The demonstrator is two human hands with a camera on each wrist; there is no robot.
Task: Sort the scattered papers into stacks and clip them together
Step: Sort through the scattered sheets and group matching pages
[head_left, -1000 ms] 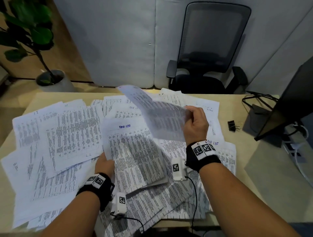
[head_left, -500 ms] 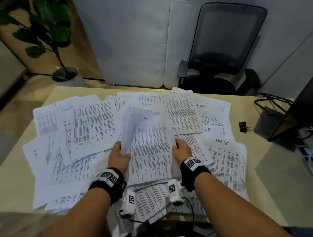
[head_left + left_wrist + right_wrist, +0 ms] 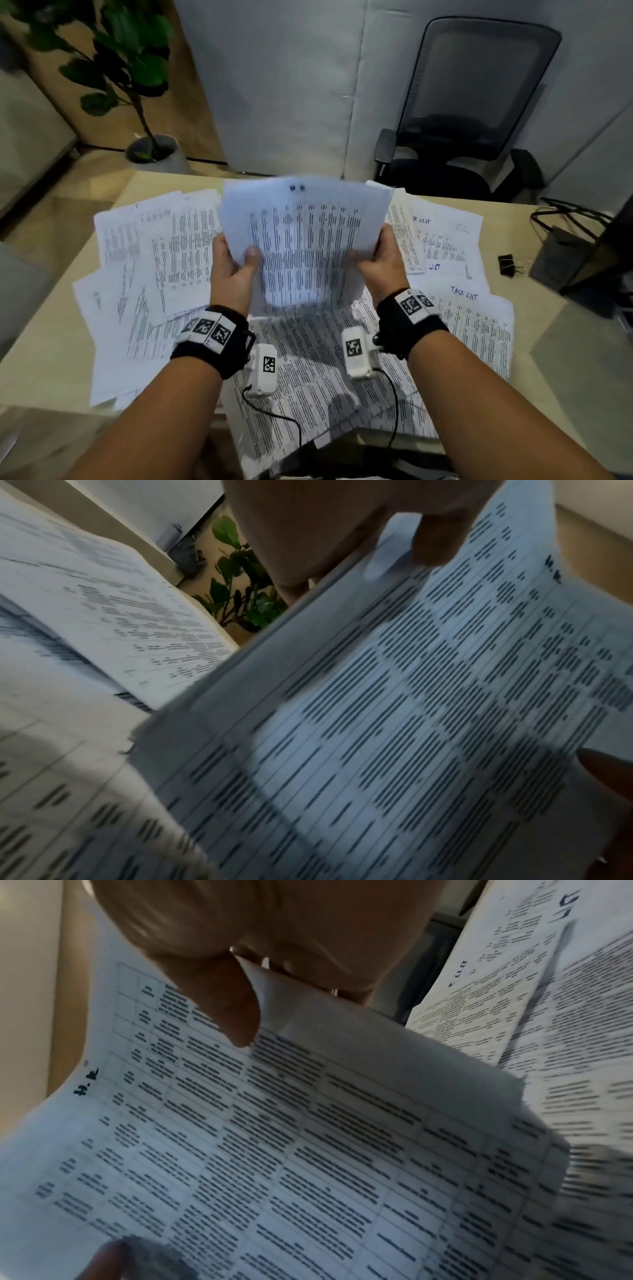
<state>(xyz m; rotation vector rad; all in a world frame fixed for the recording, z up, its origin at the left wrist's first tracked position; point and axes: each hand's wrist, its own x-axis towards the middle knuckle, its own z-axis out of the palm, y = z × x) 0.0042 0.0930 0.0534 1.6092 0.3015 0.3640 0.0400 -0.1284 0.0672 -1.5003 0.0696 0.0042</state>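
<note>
1. Grey partition panels close off the back of the room, an office chair (image 3: 476,113) waits behind the pale counter (image 3: 51,342), and a potted plant (image 3: 137,68) stands on the floor to the left.
2. Scattered papers (image 3: 178,246) cover nearly the whole counter, overlapping every which way; a few on the right carry "TASK LIST" in blue pen.
3. Both hands are up! The left hand (image 3: 233,270) has its grip closed on the left edge of a held bundle (image 3: 305,246), thumb on the front, fingers behind.
4. The right hand (image 3: 383,260) mirrors it on the right edge, thumb pinching the face of the sheets, as the right wrist view confirms.
5. That bundle stands nearly upright over the middle of the counter, its lower edge down by the loose pages; the top sheet is marked "H.R" by hand.
6. My read: this is the squaring-up step, with one sorted group gathered and being evened out.
7. Edges look uneven at the top, so next comes a tap on the counter to align them.
8. Then a clip is needed, and a black binder clip (image 3: 508,265) sits far right, well apart from both hands, so one grip must let go and reach.
9. Most pages are yet unsorted.
</note>
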